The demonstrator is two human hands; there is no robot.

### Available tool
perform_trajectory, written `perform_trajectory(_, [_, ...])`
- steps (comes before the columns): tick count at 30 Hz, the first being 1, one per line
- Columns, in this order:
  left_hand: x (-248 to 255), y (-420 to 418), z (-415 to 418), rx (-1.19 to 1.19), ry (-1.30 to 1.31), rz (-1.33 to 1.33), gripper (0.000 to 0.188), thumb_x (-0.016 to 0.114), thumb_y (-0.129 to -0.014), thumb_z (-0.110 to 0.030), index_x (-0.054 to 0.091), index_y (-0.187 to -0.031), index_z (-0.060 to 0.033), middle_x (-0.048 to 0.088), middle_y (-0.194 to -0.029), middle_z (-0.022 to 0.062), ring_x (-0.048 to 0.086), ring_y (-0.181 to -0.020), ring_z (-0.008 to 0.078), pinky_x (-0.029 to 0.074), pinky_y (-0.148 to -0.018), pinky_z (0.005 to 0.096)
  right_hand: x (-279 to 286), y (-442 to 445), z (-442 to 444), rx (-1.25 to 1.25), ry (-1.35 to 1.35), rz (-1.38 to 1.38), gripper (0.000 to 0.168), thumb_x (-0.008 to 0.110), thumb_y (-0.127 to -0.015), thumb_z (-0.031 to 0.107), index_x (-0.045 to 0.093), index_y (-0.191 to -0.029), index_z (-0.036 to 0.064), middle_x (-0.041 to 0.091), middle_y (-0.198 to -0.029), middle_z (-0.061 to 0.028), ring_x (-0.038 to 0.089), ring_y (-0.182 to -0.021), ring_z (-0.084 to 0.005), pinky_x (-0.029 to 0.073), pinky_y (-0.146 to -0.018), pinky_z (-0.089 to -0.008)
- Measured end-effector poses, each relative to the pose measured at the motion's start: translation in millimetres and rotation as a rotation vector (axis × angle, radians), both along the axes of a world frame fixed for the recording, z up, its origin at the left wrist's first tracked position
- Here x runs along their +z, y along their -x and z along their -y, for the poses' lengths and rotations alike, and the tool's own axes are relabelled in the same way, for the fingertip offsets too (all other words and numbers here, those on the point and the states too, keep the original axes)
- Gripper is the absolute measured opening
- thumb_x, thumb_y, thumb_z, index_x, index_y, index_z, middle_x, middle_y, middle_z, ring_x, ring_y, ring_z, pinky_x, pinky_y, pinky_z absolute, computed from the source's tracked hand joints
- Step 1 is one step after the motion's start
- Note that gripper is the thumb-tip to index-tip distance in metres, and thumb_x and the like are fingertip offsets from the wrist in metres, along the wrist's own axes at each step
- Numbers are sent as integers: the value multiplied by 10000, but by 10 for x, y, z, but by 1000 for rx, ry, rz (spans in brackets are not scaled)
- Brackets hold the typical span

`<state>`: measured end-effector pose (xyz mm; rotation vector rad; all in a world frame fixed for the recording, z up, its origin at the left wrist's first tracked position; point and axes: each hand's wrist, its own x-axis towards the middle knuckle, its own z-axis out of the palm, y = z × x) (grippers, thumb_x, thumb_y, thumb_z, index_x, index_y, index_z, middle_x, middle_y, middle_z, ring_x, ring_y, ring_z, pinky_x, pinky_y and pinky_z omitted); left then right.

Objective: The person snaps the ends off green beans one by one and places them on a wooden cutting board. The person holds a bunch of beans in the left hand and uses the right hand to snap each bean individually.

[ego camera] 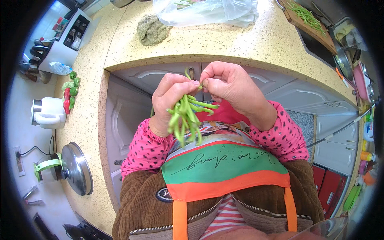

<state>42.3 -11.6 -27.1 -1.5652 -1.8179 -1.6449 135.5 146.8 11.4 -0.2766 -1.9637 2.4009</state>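
Observation:
A bundle of green beans (184,120) hangs from my left hand (171,99), which is closed around it in front of the apron (222,159). My right hand (234,87) meets the left at the fingertips. Its thumb and forefinger pinch the end of one bean that sticks out near the left thumb. Most of that bean is hidden by the fingers. Both hands are held up before the counter's front edge. Ahead on the counter lies a clear plastic bag (210,13) with more green stalks inside.
A crumpled grey-green cloth (152,30) lies beside the bag. At right, a cutting board (310,24) bears green beans. Along the left counter (87,144) are red and green peppers (67,99), a white jug (51,113), a metal lid (77,168) and a knife block (64,42).

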Motion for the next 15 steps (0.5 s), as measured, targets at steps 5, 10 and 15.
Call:
perform_trajectory(5, [-66, -36, -34, -166, -142, 531, 162, 658, -829, 30, 565, -944, -36, 536, -925, 77, 537, -678, 115, 429, -505, 198, -75, 21, -36, -71, -42, -53, 56, 559, -855, 31, 591, -885, -3, 599, -781, -12, 533, -653, -47, 426, -567, -181])
perform_trajectory(10, [8, 18, -36, -340, -391, 1147, 96, 616, -902, -63, 545, -966, -54, 543, -944, 57, 478, -627, 87, 340, -443, 190, -168, 85, -156, -116, 424, -384, 85, 468, -893, 21, 552, -896, 10, 620, -1025, -171, 645, -876, -211, 514, -834, -335])
perform_trajectory(15, [4, 137, 33, -363, -444, 1250, 93, 599, -919, -90, 555, -1000, -76, 578, -968, 82, 521, -680, 106, 351, -443, 186, -166, -9, -432, -100, 624, -412, 78, 447, -876, 20, 524, -867, 17, 587, -961, -139, 517, -636, -104, 525, -764, -349])
